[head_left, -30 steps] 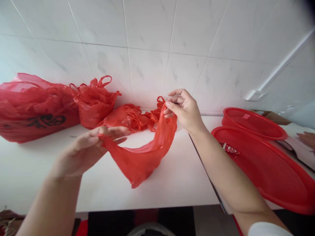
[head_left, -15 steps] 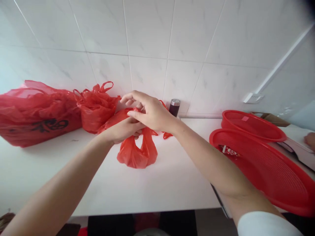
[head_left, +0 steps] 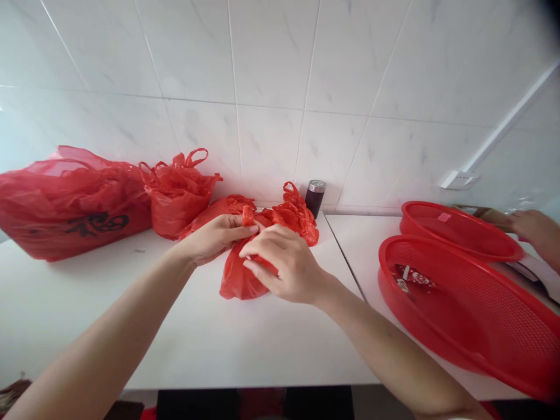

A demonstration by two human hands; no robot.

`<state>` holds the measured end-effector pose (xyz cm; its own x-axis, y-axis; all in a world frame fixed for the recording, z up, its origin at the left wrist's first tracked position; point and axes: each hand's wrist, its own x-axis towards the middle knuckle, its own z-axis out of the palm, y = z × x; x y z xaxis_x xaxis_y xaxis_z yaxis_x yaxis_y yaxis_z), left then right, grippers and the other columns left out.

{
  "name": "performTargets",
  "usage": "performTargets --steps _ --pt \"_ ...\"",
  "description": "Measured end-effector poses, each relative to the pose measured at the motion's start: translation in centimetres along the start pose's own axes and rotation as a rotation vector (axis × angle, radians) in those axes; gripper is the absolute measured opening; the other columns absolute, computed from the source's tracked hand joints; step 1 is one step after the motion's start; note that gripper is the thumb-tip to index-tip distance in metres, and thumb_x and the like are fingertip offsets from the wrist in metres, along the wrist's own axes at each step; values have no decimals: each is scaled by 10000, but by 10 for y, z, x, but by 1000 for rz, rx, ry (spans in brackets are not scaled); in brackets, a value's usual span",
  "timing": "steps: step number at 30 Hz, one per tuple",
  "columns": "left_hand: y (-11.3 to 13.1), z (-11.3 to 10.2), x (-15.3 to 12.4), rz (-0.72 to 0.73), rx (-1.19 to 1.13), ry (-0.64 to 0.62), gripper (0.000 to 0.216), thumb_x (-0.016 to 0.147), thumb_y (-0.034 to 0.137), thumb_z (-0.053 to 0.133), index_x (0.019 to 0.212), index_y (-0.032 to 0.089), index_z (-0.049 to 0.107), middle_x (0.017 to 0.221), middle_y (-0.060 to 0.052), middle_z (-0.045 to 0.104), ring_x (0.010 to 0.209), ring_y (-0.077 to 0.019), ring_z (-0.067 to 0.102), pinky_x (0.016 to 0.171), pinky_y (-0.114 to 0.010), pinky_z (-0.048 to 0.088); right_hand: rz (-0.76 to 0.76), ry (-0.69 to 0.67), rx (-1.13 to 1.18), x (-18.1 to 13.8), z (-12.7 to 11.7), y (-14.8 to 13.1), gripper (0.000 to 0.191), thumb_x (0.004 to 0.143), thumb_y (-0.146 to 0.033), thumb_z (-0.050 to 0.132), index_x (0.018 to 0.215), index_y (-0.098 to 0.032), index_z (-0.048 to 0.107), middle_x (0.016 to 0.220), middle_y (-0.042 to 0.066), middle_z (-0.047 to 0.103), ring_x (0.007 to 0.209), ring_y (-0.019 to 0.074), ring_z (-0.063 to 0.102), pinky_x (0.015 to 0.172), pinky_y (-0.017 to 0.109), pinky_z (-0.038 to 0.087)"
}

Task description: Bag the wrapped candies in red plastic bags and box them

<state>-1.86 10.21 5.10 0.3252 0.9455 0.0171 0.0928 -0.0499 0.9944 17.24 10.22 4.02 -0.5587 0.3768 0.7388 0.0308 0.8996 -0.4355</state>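
Note:
A small red plastic bag (head_left: 240, 279) lies on the white countertop in front of me, its top gathered between my hands. My left hand (head_left: 214, 238) pinches a handle loop of it between thumb and forefinger. Over the bag's right side is my right hand (head_left: 289, 265), fingers curled around the plastic; its fingertips are partly hidden. Behind my hands lie a crumpled red bag (head_left: 234, 204) and a knotted red bag (head_left: 296, 211). A dark cup with a silver lid (head_left: 315, 198) stands by the wall.
To the left stand a tied red bag (head_left: 177, 201) and a large red bag with black writing (head_left: 79, 216). Two red plastic baskets (head_left: 464, 326) are at the right, small packets (head_left: 413, 277) in the nearer one. Another person's hand (head_left: 534, 230) reaches in at far right.
My hands were crossed over the bag; now they are side by side, the right lower and nearer me. The other person's hand at right has moved further into view.

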Motion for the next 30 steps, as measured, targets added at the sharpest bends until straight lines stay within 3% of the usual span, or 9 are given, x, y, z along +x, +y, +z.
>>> performTargets --steps 3,6,9,14,17,19,24,28,30 --pt "-2 3 -3 101 315 45 46 709 219 641 717 208 597 692 1 623 624 -154 584 589 -271 457 197 235 133 -3 6 22 226 940 -331 507 1161 -342 554 1132 15 650 1084 211 597 989 420 459" --pt "-11 11 -3 286 815 261 127 698 98 522 725 220 540 680 30 590 601 -131 533 556 -239 387 474 139 317 -5 16 59 345 971 -438 440 1287 -307 481 1210 47 619 1050 189 609 988 420 454" --pt "-25 22 -2 447 1089 415 181 733 61 459 769 217 542 802 13 630 643 -127 548 562 -233 377 547 63 445 -9 23 81 403 949 -456 487 1328 -319 480 1172 34 630 1016 182 604 964 398 463" --pt "-44 32 -3 512 1041 611 301 762 28 437 938 226 578 975 -1 651 769 -136 620 577 -222 430 575 -117 711 -13 18 76 265 896 -317 594 1152 -266 639 887 -1 629 891 150 595 910 336 456" --pt "-50 32 -4 589 992 592 387 754 -3 424 1006 229 603 1072 -21 646 950 -153 635 686 -230 485 665 -262 806 -13 13 73 135 818 -290 698 933 -223 677 826 -15 591 827 132 566 856 316 451" --pt "-52 30 -4 631 960 569 408 753 -13 421 1017 223 623 1090 -34 645 1014 -159 626 753 -240 501 738 -329 916 -14 12 75 158 776 -307 747 852 -201 658 832 -13 592 810 129 564 828 315 456" --pt "-54 28 -10 644 839 552 345 836 57 477 1062 214 684 1048 -44 685 963 -158 645 803 -248 517 758 -134 1084 -19 9 83 233 743 -310 791 796 -194 596 762 -40 570 736 103 559 743 261 457" --pt "-54 29 -18 444 709 536 279 929 323 518 1123 242 703 970 -33 738 738 -146 672 707 -259 547 688 42 1149 -19 12 77 276 788 -360 746 775 -209 515 871 -28 628 790 122 615 747 271 479" --pt "-58 26 -21 338 638 558 332 932 411 505 1120 229 708 924 -34 753 749 -163 690 731 -274 556 676 98 1113 -19 14 76 294 791 -381 732 789 -219 487 934 -20 654 817 138 646 764 291 497"
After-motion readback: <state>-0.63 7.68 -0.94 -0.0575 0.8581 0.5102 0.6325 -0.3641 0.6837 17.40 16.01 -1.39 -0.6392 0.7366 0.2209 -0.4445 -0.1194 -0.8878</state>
